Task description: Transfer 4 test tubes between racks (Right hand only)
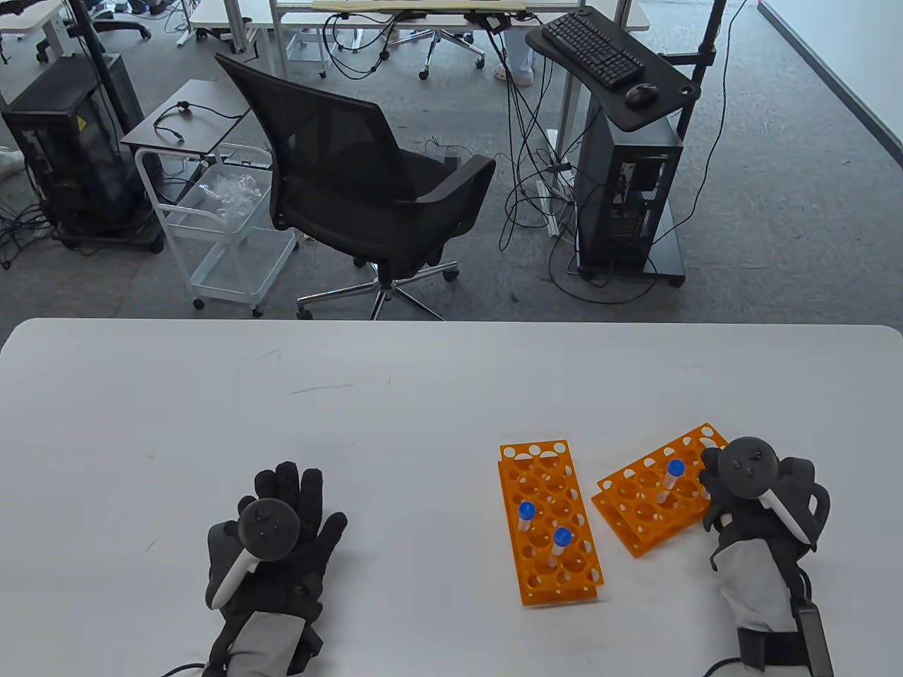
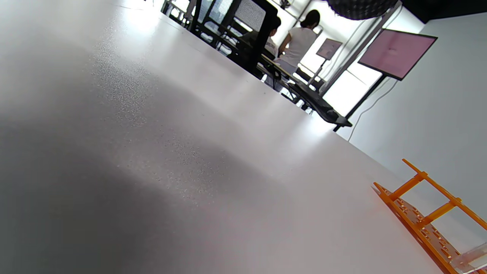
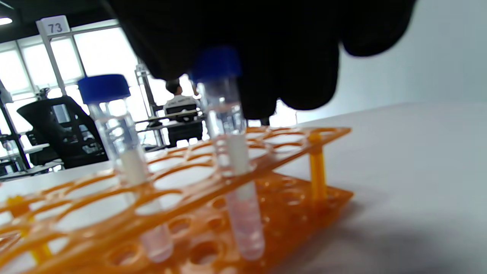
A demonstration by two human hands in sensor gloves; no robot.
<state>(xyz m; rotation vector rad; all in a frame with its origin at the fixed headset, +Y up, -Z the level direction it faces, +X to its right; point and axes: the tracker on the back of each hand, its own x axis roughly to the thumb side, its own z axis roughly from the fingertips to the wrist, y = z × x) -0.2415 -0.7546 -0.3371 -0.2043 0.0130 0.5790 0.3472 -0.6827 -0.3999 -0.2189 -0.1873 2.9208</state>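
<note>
Our right hand (image 1: 765, 493) at the right-hand rack (image 1: 652, 497), left hand (image 1: 279, 529) idle on the bench (image 1: 423, 395).

From above we see two capped tubes (image 1: 525, 518) standing in the left-hand rack (image 1: 550, 522) and only one tube (image 1: 670, 479) in the rack by our right hand; the right wrist view shows two tubes there, the nearer one (image 3: 232, 152) seated in a hole just under our dark fingers (image 3: 304, 68). Whether they pinch its cap we cannot tell. Our left fingers (image 1: 296, 486) lie flat and spread.
</note>
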